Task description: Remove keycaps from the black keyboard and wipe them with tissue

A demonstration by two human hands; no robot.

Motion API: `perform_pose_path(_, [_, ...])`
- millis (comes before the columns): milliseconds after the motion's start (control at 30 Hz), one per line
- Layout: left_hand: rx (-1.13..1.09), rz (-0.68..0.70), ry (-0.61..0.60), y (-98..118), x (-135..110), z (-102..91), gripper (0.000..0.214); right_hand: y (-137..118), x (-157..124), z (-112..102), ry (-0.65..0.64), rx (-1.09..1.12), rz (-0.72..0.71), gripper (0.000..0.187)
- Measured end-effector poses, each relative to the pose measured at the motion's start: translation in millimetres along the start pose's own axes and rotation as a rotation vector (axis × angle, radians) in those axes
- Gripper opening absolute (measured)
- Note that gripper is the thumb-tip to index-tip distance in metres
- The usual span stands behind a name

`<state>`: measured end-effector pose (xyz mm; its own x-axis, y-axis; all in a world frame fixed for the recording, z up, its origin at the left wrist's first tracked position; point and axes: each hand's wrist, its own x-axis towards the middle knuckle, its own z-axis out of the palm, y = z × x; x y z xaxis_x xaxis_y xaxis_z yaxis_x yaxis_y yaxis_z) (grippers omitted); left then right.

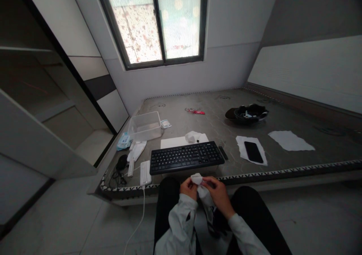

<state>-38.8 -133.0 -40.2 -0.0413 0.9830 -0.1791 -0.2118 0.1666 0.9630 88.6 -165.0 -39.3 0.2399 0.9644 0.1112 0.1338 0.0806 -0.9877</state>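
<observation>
My left hand (189, 188) and my right hand (219, 194) meet between my knees, close to the bed's front edge. Both pinch a crumpled white tissue-like sheet (205, 196), whose folded top sticks up between the fingertips while its lower part hangs down. Whether anything is wrapped inside the sheet is hidden. Just beyond the hands a black keyboard (186, 157) lies slightly slanted near the edge. Behind it are a flat white sheet (169, 143) and a crumpled whitish wad (192, 136) with a small black piece (197, 141) beside it. A thin black strip (223, 152) lies by the keyboard's right end.
On the bed (175, 108), a clear plastic box (145, 126), blue mask (123, 142), white power strip (145, 173) and black cable (118, 174) are left. A phone (253, 151) on a white sheet, another sheet (291, 140) and a dark cap (247, 114) are right. A red packet (195, 111) lies farther back.
</observation>
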Motion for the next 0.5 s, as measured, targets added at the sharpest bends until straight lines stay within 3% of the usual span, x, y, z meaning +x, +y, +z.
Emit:
perform_pose_path(200, [0.028, 0.037, -0.022, -2.6, -0.5, -2.4, 0.033, -5.8, -1.0, -0.2, 0.051, -0.010, -0.034, 0.029])
perform_pose_path(500, [0.013, 0.015, -0.080, -10.4, 3.2, -3.8, 0.035, -3.7, -0.1, -1.4, 0.020, 0.023, -0.005, 0.031])
